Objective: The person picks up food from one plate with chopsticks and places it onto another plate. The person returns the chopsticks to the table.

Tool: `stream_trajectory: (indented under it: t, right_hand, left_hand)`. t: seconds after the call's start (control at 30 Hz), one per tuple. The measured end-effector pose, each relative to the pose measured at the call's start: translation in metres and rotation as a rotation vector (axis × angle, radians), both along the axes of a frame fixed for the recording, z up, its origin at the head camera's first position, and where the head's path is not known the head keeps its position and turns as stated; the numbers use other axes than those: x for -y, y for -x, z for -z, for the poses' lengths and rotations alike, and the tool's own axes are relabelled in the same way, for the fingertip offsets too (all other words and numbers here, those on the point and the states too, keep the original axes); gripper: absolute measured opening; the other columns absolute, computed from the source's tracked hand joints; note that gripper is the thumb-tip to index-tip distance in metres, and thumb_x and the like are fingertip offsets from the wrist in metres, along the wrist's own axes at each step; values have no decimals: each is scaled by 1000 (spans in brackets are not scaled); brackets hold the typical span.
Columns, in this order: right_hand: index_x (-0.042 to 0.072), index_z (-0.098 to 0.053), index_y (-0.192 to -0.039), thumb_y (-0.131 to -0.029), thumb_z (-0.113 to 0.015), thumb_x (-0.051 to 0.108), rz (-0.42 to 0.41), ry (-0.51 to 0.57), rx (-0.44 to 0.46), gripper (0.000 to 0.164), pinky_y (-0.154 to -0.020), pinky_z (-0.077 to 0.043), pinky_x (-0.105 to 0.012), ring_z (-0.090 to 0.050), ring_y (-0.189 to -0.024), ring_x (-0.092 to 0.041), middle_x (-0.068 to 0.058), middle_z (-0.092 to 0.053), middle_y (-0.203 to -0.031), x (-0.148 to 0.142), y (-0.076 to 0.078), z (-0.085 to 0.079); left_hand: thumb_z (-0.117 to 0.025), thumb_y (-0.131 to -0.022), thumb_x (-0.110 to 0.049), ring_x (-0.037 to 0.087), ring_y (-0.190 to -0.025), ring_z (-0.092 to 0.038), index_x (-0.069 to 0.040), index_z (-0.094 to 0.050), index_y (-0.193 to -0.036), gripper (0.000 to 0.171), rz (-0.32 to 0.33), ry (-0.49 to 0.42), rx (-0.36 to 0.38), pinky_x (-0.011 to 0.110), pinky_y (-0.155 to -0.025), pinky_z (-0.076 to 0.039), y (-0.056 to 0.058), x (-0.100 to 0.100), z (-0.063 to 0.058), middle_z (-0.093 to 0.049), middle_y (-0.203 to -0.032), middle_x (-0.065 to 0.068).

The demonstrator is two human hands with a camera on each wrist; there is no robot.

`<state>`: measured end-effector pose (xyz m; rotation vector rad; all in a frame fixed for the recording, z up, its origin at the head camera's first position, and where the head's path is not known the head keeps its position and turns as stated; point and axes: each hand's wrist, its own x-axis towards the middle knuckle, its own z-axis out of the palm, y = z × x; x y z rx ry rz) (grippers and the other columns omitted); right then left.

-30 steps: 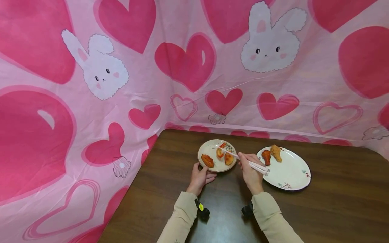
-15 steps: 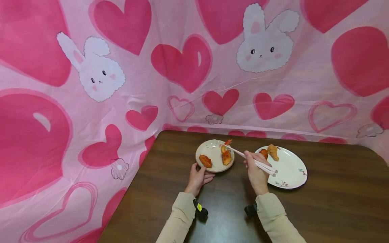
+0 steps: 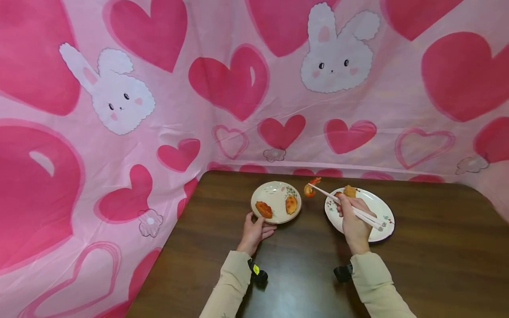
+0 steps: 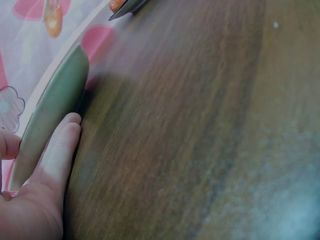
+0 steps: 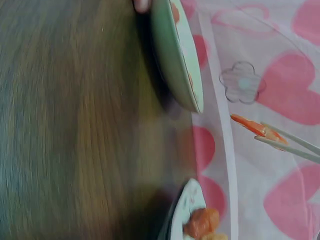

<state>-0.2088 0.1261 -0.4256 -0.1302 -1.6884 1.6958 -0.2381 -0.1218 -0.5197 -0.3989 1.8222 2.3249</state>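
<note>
My right hand holds a pair of pale pink chopsticks. Their tips pinch an orange shrimp in the air between the two plates; the right wrist view also shows the shrimp between the tips. My left hand grips the near rim of the small round plate, thumb at the rim and the straighter fingers against its underside in the left wrist view. On that plate lie a reddish-brown chicken wing and a golden fried piece.
Right of the small plate is a white oval plate bearing a breaded fried piece and a reddish piece mostly hidden by my right hand. The brown wooden table ends at a pink heart-patterned cloth behind.
The chopsticks have lifted the shrimp off the small plate and carried it right, toward the oval plate. My left hand keeps its grip on the small plate.
</note>
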Motion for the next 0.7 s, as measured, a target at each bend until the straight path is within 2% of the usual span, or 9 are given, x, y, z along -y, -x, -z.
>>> stream_trajectory:
  t: [0.23, 0.43, 0.53, 0.7]
  right_hand:
    - [-13, -71, -87, -88, -68, 9, 88, -31, 44, 22, -45, -39, -8, -50, -48, 5, 19, -57, -60, -32, 3, 13]
    - [-7, -74, -84, -86, -72, 12, 118, 73, 69, 19, -44, -42, -10, -54, -47, 1, 13, -61, -60, -55, 1, 21]
    - [-4, -74, -83, -84, -73, 11, 127, 126, 52, 15, -44, -43, -10, -54, -47, 0, 10, -62, -61, -66, -1, 22]
    - [-2, -75, -89, -84, -74, 12, 164, 156, 61, 15, -45, -44, -9, -55, -47, 0, 9, -63, -63, -84, -10, 23]
  left_hand:
    - [-43, -100, -13, 27, -84, -73, -3, -8, -150, 61, 15, 0, 8, 38, -77, -60, 0, 1, -2, -70, -102, 27]
    - [-42, -101, -14, 31, -89, -72, -2, -5, -150, 62, 23, -10, 6, 40, -78, -60, 0, 2, -3, -68, -105, 29]
    - [-42, -101, -14, 30, -88, -73, -3, -6, -150, 61, 22, -16, 9, 40, -78, -60, 0, 2, -2, -69, -103, 27]
    - [-42, -101, -14, 26, -85, -73, -3, -8, -149, 59, 25, -14, 11, 39, -78, -60, -1, 1, -2, -69, -104, 27]
